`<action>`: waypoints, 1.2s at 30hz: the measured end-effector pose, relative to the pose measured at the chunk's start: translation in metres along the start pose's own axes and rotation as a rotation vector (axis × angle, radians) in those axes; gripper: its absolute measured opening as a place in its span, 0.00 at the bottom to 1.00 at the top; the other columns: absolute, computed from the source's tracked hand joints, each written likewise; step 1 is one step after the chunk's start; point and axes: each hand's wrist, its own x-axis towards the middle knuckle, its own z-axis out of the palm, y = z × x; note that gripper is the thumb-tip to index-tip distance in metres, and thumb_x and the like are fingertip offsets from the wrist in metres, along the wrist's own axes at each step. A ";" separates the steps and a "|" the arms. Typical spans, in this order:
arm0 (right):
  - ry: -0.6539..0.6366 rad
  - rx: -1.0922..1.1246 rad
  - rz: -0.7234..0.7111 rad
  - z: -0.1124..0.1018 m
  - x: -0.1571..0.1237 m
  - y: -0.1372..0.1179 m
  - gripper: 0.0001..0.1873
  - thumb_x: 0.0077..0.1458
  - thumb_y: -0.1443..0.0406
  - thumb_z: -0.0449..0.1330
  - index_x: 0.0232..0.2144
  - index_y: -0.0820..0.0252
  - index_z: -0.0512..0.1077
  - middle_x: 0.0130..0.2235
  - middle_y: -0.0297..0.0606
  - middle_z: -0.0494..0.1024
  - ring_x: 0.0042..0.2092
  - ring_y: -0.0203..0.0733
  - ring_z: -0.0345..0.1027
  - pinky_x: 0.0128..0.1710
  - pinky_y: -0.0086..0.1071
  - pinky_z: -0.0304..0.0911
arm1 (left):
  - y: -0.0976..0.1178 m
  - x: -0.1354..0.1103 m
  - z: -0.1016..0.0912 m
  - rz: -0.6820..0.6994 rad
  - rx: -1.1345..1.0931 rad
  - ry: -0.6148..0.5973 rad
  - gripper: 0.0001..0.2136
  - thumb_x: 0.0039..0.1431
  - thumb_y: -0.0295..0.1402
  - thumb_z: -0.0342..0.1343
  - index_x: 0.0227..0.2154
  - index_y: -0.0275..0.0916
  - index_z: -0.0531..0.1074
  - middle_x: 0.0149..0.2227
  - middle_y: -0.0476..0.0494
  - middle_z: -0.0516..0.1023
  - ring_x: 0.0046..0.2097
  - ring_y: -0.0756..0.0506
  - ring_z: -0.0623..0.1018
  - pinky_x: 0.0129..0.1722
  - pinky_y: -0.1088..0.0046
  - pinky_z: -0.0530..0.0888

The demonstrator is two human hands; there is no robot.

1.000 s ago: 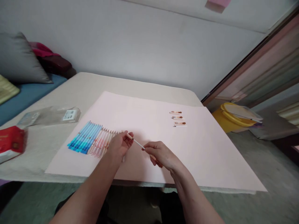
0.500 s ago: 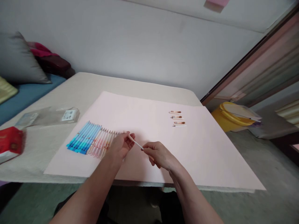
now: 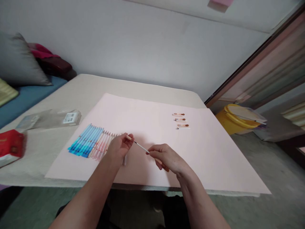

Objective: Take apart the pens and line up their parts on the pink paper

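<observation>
On table (image 3: 143, 84), far left: red packet (image 3: 10, 145), clear bag (image 3: 51, 119). On pink sheet (image 3: 214, 159): blue pens (image 3: 85, 140), pink pens (image 3: 101, 147) alongside. Left hand (image 3: 120, 147) next, fingertips pinching pale barrel (image 3: 129, 137) above sheet. Refill (image 3: 142, 147) slants between hands, dark tip at barrel's end; can't tell if touching. Right hand (image 3: 165, 159) pinching refill between thumb and forefinger. Farther right: pen parts (image 3: 183, 125), then yellow bucket (image 3: 229, 122) beyond sheet.
</observation>
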 end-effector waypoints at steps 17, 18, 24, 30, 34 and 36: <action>0.085 0.125 -0.032 -0.002 0.002 0.002 0.17 0.53 0.60 0.54 0.40 0.64 0.73 0.11 0.26 0.63 0.12 0.28 0.46 0.11 0.23 0.42 | 0.001 -0.006 0.002 -0.048 0.044 -0.139 0.04 0.55 0.19 0.52 0.28 0.31 0.68 0.28 0.38 0.75 0.30 0.49 0.77 0.26 0.76 0.76; 0.099 0.134 -0.040 -0.002 0.003 0.003 0.17 0.53 0.60 0.54 0.41 0.63 0.73 0.11 0.26 0.63 0.12 0.28 0.46 0.11 0.23 0.41 | -0.001 -0.009 0.002 -0.067 0.101 -0.172 0.03 0.54 0.20 0.53 0.28 0.31 0.69 0.28 0.38 0.75 0.28 0.49 0.76 0.24 0.77 0.75; 0.158 0.060 -0.083 0.000 0.010 0.007 0.15 0.54 0.60 0.53 0.36 0.63 0.74 0.12 0.26 0.64 0.12 0.28 0.48 0.12 0.23 0.45 | -0.023 -0.028 0.005 -0.138 0.284 -0.362 0.03 0.51 0.21 0.57 0.25 0.33 0.70 0.27 0.41 0.75 0.26 0.52 0.74 0.23 0.80 0.73; 0.164 -0.042 -0.094 0.001 0.015 0.012 0.13 0.55 0.58 0.53 0.29 0.61 0.72 0.13 0.27 0.63 0.14 0.29 0.51 0.12 0.22 0.48 | -0.035 -0.034 0.004 -0.116 0.344 -0.367 0.04 0.49 0.20 0.58 0.24 0.33 0.70 0.26 0.44 0.73 0.29 0.52 0.74 0.31 0.78 0.74; 0.169 -0.107 -0.083 0.001 0.015 0.015 0.14 0.55 0.57 0.52 0.26 0.60 0.70 0.14 0.27 0.64 0.15 0.29 0.53 0.12 0.22 0.50 | -0.037 -0.035 0.003 -0.101 0.395 -0.345 0.04 0.47 0.21 0.59 0.24 0.33 0.70 0.25 0.46 0.73 0.28 0.53 0.73 0.31 0.78 0.73; 0.163 -0.133 -0.084 0.001 0.015 0.016 0.15 0.56 0.56 0.52 0.25 0.60 0.69 0.14 0.28 0.64 0.15 0.29 0.54 0.12 0.22 0.51 | -0.037 -0.034 0.003 -0.097 0.414 -0.333 0.03 0.47 0.22 0.58 0.24 0.34 0.70 0.25 0.47 0.72 0.28 0.53 0.73 0.31 0.78 0.72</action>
